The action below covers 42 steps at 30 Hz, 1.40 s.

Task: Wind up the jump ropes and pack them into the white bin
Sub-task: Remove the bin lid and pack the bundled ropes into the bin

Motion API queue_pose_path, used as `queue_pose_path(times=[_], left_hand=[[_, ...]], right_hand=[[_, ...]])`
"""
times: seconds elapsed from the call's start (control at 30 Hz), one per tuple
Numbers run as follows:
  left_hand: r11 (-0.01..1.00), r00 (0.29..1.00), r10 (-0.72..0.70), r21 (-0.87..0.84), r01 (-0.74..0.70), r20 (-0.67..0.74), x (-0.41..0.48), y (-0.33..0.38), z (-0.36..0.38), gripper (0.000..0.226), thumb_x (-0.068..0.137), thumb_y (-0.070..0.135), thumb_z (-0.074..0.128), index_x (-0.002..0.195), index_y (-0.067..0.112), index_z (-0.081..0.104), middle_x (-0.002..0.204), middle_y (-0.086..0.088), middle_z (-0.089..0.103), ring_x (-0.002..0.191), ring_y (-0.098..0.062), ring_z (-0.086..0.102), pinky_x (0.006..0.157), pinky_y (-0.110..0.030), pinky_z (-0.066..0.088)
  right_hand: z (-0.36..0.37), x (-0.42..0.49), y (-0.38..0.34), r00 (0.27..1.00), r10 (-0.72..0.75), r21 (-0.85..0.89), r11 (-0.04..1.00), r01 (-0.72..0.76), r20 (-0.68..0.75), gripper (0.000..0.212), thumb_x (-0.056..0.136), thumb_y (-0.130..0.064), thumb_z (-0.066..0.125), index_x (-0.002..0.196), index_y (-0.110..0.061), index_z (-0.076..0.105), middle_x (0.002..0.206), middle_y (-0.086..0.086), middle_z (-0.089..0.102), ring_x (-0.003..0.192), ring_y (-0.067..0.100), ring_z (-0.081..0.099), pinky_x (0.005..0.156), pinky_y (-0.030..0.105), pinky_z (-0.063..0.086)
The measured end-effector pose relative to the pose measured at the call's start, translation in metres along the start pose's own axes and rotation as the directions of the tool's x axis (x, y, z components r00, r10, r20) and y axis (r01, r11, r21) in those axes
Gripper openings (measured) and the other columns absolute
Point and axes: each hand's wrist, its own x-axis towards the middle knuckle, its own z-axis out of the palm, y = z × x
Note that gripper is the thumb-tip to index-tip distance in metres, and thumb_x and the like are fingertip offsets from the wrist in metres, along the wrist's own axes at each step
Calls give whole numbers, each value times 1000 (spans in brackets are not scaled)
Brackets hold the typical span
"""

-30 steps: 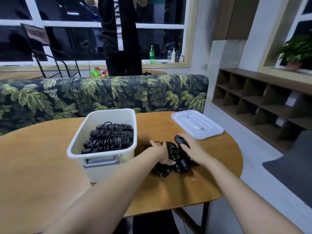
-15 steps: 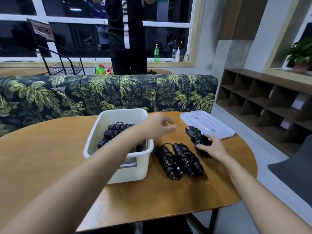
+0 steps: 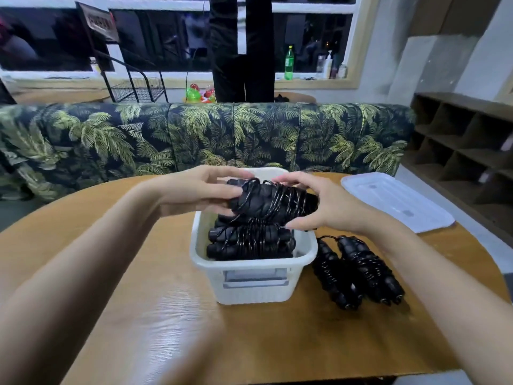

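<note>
**Rope over bin**

The left grip [image 3: 200,190] and right grip [image 3: 327,208] are grasping a wound jump rope [image 3: 273,202] at its ends above the white bin [image 3: 249,264], where other wound ropes [image 3: 249,241] are lying. Two more bundles [image 3: 358,270] are resting on the desk [image 3: 166,315] just right of it.

No legible text found. We note a sign board [image 3: 97,22] on the black rack [image 3: 130,76], its characters too blurred to read; the green bottle [image 3: 289,63] label is likewise unreadable.
</note>
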Motion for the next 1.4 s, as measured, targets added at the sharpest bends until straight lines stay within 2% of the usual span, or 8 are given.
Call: queue_pose_path(times=[0.2, 0.43, 0.53, 0.7, 1.0, 1.13, 1.27, 1.4], left_hand=[[957, 998, 14, 291, 4, -62, -12, -30, 6, 60, 55, 17, 89, 110, 20, 64, 112, -12, 67, 103, -28, 66, 89, -50, 53], [794, 996, 84, 604, -74, 11, -19, -33, 23, 51, 61, 14, 90, 97, 32, 58, 100, 8, 66, 96, -8, 62, 92, -28, 49], [720, 996, 87, 693, -43, -29, -21, -29, 26, 43, 64, 17, 88, 94, 29, 61, 85, 19, 59, 74, 6, 54, 71, -10, 44], [571, 990, 141, 818, -64, -20, -17, -31, 41, 39, 67, 13, 84, 101, 20, 67, 85, 10, 59, 66, 0, 50, 59, -9, 38], [336, 997, 70, 942, 4, -29, -6, -39, 47, 27, 71, 4, 66, 88, 25, 64, 85, 10, 62, 73, -12, 51, 55, -12, 32], [534, 997, 20, 844, 48, -69, -12, -32, 42, 31, 90, 40, 60, 94, 11, 71, 84, 2, 63, 77, -14, 55, 73, -21, 45], [217, 914, 309, 955, 202, -263, -2, -41, 64, 61, 96, 52, 24, 135, 10, 46, 138, -9, 44, 129, -28, 37, 106, -36, 31], [110, 980, -58, 975, 195, -189, 7, -48, 65, 70, 100, 49, 7, 151, 2, -3, 160, -14, -6, 148, -23, -7, 120, -39, -6]], right_hand=[[13, 7, -4, 977, 16, -62, 998, -2, 214, 55, 83, -33, 73, 132, -42, 49, 129, -23, 52, 117, -12, 44, 85, -2, 33], [21, 2, -8, 967, 66, -128, 991, -35, 247, 46, 71, -24, 86, 110, -27, 62, 110, -11, 65, 100, -4, 59, 81, 9, 47], [22, 3, -11, 969, 45, -141, 990, -11, 242, 37, 70, -22, 86, 102, -24, 67, 105, -11, 68, 99, -4, 59, 79, 8, 46], [36, 3, -13, 968, 43, -427, 902, 69, 247, 33, 71, -18, 85, 97, -21, 65, 92, -8, 61, 88, 12, 59, 73, 25, 49], [48, 12, -10, 970, 29, -520, 848, 104, 242, 30, 75, -18, 81, 104, -19, 72, 89, -6, 60, 85, 14, 58, 61, 15, 39], [43, 8, -7, 983, 31, -309, 951, 26, 180, 17, 86, -34, 71, 93, -19, 75, 102, -8, 63, 90, 4, 57, 71, 13, 39], [59, 6, -6, 997, 65, -668, 744, -18, 46, 55, 102, -47, 28, 150, -19, 31, 151, 3, 32, 141, 20, 22, 113, 33, 24], [63, 12, -11, 912, 329, -775, 632, -21, 244, 72, 99, -57, 9, 155, -11, 2, 163, 7, -1, 150, 19, 0, 119, 45, -7]])
